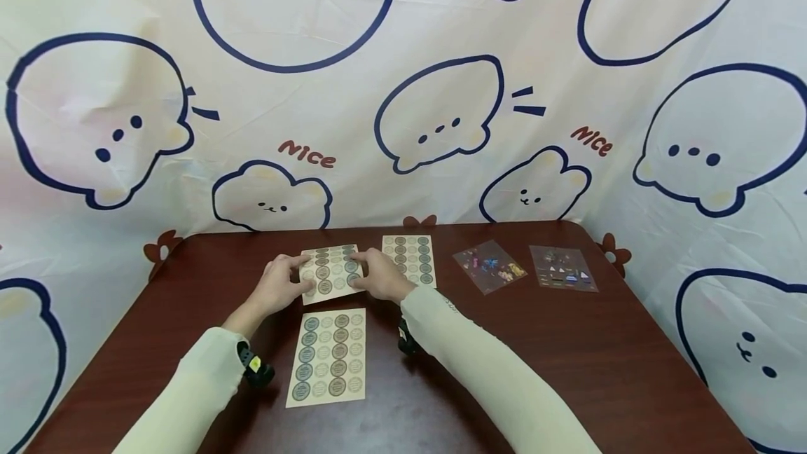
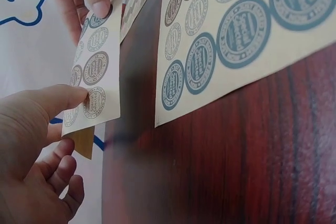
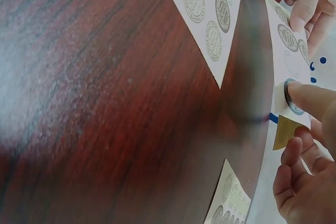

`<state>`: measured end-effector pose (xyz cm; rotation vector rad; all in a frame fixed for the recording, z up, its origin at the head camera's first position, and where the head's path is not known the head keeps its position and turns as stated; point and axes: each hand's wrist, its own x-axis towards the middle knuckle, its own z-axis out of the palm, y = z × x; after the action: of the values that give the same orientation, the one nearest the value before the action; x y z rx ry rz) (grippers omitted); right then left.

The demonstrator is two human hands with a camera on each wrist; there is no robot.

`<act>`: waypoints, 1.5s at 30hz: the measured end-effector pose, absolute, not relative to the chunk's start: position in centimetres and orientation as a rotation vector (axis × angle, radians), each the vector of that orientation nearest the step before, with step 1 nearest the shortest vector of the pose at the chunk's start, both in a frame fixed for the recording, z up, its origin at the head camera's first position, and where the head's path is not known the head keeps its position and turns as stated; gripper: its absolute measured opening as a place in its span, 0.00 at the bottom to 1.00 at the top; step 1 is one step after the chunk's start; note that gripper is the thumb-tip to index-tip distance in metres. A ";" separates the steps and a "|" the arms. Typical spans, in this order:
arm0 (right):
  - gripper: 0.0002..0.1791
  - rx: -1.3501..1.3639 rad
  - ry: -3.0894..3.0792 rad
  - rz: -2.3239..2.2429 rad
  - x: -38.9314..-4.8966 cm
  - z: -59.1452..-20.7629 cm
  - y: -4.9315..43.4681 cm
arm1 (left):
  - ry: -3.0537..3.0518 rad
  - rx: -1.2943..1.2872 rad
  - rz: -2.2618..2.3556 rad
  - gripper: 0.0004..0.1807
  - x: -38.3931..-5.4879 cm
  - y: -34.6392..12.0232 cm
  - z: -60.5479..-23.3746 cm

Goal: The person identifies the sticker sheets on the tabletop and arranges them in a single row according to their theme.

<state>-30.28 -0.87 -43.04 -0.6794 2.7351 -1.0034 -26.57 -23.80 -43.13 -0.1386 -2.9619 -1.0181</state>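
A cream sheet of round stickers is held above the table between both hands, tilted up. My left hand pinches its left edge, thumb on the printed face. On the opposite edge my right hand pinches it the same way, its thumb over a dark round sticker in the right wrist view. A yellow-brown corner shows below the held sheet; whether it belongs to that sheet I cannot tell. Nearer to me, a second sticker sheet lies flat, with blue-grey, brown and pale circles in columns.
Behind the right hand, a third sticker sheet lies at the table's back. To its right are a clear bag of small colourful pieces and another clear bag of small shapes. A cartoon-printed cloth hangs behind the dark wooden table.
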 end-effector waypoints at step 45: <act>0.30 -0.792 2.514 -1.415 -29.1 -41.7 4.3 | -2.846 -0.267 -0.988 0.32 -24.2 -20.6 -41.4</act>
<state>-29.13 4.34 -41.69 -0.7924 2.5139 -1.4154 -24.15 -20.56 -41.37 -0.2666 -2.8463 -0.9880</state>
